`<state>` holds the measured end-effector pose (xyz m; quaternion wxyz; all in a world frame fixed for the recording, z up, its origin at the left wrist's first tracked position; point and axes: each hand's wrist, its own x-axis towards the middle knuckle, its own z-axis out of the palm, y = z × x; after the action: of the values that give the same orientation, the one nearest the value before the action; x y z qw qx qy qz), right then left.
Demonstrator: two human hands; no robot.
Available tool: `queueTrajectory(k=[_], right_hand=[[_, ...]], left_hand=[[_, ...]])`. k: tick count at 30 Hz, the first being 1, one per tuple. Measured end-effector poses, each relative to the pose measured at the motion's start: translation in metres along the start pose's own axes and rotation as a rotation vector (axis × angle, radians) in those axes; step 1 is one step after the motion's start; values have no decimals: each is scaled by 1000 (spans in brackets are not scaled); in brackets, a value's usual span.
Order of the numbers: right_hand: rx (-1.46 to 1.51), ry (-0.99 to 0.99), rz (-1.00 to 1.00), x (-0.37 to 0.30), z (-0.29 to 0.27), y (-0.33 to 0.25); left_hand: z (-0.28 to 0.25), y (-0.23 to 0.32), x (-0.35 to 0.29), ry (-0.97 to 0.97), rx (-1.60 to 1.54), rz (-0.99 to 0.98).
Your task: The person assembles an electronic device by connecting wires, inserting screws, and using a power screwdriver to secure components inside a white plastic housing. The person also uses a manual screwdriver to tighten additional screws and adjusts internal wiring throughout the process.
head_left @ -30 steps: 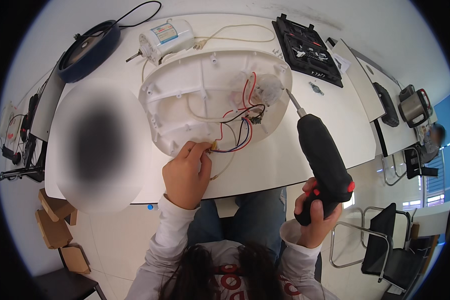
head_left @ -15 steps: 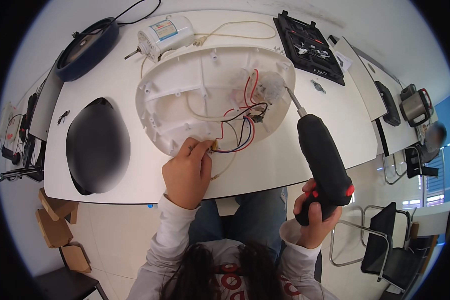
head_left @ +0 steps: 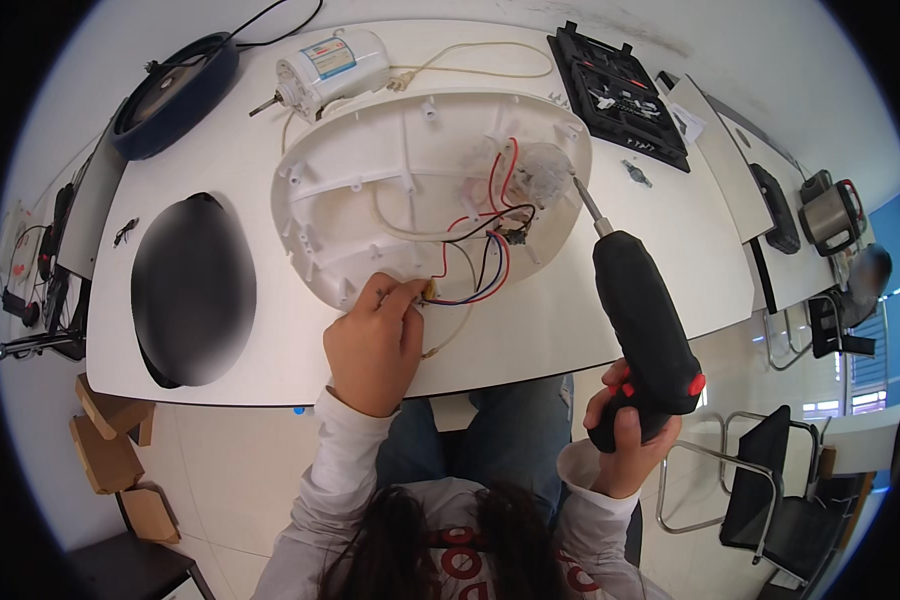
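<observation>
A white plastic housing lies with its ribbed inside facing up on the table. My left hand is closed at its near rim, fingertips pinching a small yellowish wired part, mostly hidden by the fingers. Red, blue and black wires run from there to a small circuit board inside the housing. In my right hand is a black cordless screwdriver with red buttons, fingers wrapped around its handle. Its long bit points away from me, the tip appearing over the housing's right rim.
A white motor with a cord sits behind the housing, left of an open black tool case. A dark blue round part stands at the far left. Nearer lies a black oval piece. Small metal parts lie right.
</observation>
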<state>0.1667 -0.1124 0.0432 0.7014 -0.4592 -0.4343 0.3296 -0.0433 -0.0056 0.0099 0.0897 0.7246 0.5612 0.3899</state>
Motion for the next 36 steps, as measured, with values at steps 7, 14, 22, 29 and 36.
queueTrajectory(k=[7, 14, 22, 29, 36], right_hand=[[20, -14, -4, 1, -1, -2], [3, -19, -17, 2, 0, 1], [-25, -15, -3, 3, 2, -2], [-20, 8, 41, 3, 9, -14], [-94, 5, 64, 6, 11, -17]], left_hand=[[2, -4, 0, 29, -5, 38], [2, -4, 0, 25, -10, 34], [1, -2, 0, 12, -15, 4], [-1, 2, 1, -2, -24, -26], [0, 1, 1, -5, -27, -29]])
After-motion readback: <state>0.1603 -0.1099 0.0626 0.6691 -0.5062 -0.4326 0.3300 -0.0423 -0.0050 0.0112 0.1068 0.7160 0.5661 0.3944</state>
